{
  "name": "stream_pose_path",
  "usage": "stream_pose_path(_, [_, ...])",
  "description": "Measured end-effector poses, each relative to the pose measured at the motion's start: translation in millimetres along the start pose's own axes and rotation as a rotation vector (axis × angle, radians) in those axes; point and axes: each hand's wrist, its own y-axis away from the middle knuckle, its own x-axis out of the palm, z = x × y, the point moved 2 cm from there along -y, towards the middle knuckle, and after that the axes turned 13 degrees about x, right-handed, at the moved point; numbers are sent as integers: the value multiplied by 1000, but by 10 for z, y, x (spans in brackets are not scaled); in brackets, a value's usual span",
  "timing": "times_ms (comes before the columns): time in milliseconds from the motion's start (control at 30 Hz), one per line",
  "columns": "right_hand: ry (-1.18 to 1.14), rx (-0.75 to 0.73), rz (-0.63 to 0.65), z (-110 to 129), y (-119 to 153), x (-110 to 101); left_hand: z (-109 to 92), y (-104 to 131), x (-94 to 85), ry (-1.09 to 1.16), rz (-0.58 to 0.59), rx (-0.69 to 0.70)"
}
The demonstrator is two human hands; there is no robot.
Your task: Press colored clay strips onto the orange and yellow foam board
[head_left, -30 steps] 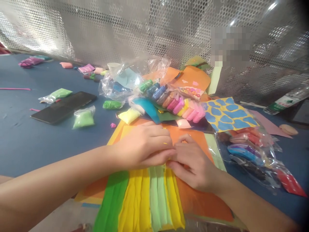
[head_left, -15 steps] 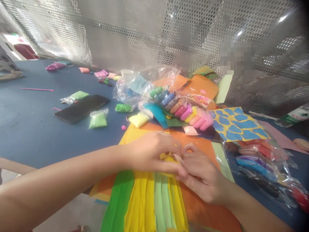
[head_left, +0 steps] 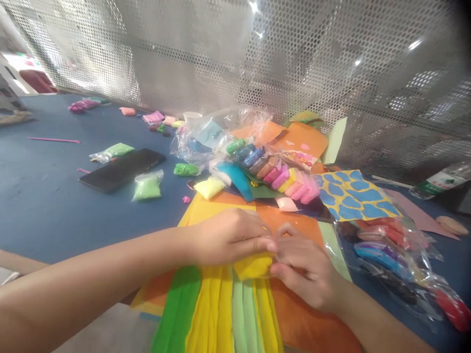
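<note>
My left hand (head_left: 235,235) is closed on a flat yellow clay piece (head_left: 253,266), its thumb and fingers pinched at the top edge. Beside it on the right, my right hand (head_left: 303,260) pinches the same piece at its right edge, and the fingertips of both hands meet. Below the hands lies a sheet with ridged stripes (head_left: 217,314) in green, yellow and pale green. Orange paper (head_left: 312,318) lies under it. Part of the yellow piece is hidden behind my left fingers.
A black phone (head_left: 123,169) and a light green clay packet (head_left: 147,186) lie to the left. Bagged clay sticks (head_left: 274,174) are behind the hands. At right are a blue-patterned yellow sheet (head_left: 356,196), another clay bag (head_left: 390,255) and a bottle (head_left: 441,180).
The yellow piece now shows flat below my left fingers, where it was crumpled between the hands. My left fingers have straightened and pressed together. The view has shifted slightly.
</note>
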Motion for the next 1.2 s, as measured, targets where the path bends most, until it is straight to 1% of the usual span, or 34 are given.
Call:
stream_pose_path(100, [-51,33,34,-33,-11,18,6,11,13,-87,8,30])
stream_pose_path(200, [-58,62,71,-25,-28,31,21,25,43,-116,23,42])
stream_pose_path(300, [-52,76,68,-31,-30,26,47,46,49,-151,33,53])
stream_pose_path(367, [-128,123,56,-86,-13,5,59,60,17,-219,41,63])
stream_pose_path(400, [-191,178,42,-135,0,-13,66,66,-13,-266,35,59])
stream_pose_path(467, [-334,316,-17,-264,33,-63,87,79,-106,-378,-20,41])
stream_pose_path(500, [-393,380,-74,-333,50,-96,101,86,-164,-451,-66,39])
stream_pose_path(600, [-467,475,-238,-496,75,-189,161,118,-350,-763,-230,77])
stream_pose_path(667, [-453,510,-298,-550,65,-226,224,154,-462,-996,-303,74])
stream_pose_path(733, [-416,524,-325,-563,43,-243,301,199,-562,-1178,-331,23])
stream_pose_path(833, [-361,524,-353,-546,11,-248,396,272,-692,-1353,-336,-62])
stream_pose_path(933, [-329,523,-364,-538,-6,-248,441,342,-806,-1457,-364,-171])
stream_pose_path(1033, [-358,524,-380,-561,-8,-255,464,406,-879,-1507,-391,-343])
stream_pose_path(1100, [-402,525,-397,-586,-3,-265,490,437,-877,-1499,-360,-450])
stream_pose_path(1133, [-419,526,-399,-597,0,-270,509,446,-856,-1481,-322,-484])
stream_pose_path(1200, [-433,530,-392,-608,2,-276,550,446,-781,-1429,-211,-499])
